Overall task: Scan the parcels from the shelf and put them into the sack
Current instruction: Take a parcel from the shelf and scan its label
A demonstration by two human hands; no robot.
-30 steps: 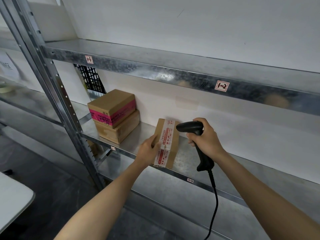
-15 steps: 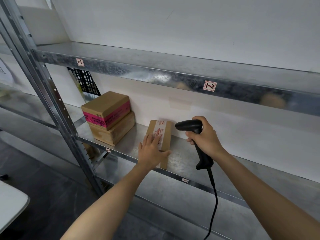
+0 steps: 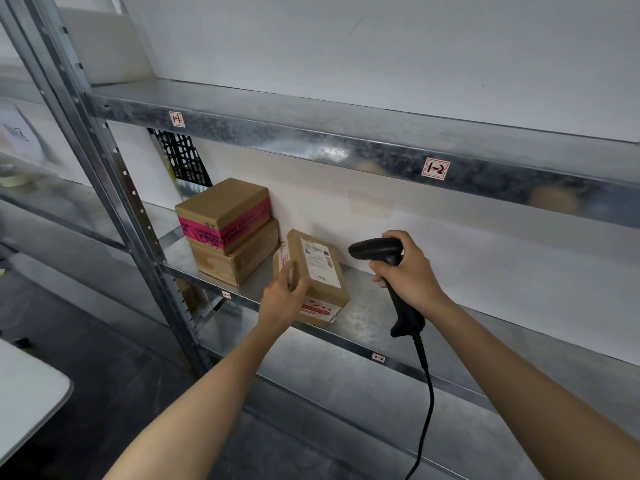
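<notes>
A small cardboard parcel [image 3: 320, 271] with a white shipping label on top and red-and-white tape lies tilted on the middle metal shelf [image 3: 367, 323]. My left hand [image 3: 282, 297] grips its near left edge, thumb on top. My right hand [image 3: 410, 271] holds a black corded barcode scanner [image 3: 377, 252] just right of the parcel, its head pointing left at the label. Left of this parcel, a box with pink tape [image 3: 225, 214] sits on a plain brown box [image 3: 239, 259]. No sack is in view.
The upper shelf [image 3: 346, 150] carries small tags and overhangs the work area. A perforated steel upright [image 3: 114, 188] stands at the left. The scanner cable [image 3: 427, 403] hangs down in front of the lower shelf. A white table corner [image 3: 27, 393] is at the lower left.
My left hand turned the parcel over, from standing on its side with the taped face showing to lying tilted with the label up. The right hand kept the scanner almost still.
</notes>
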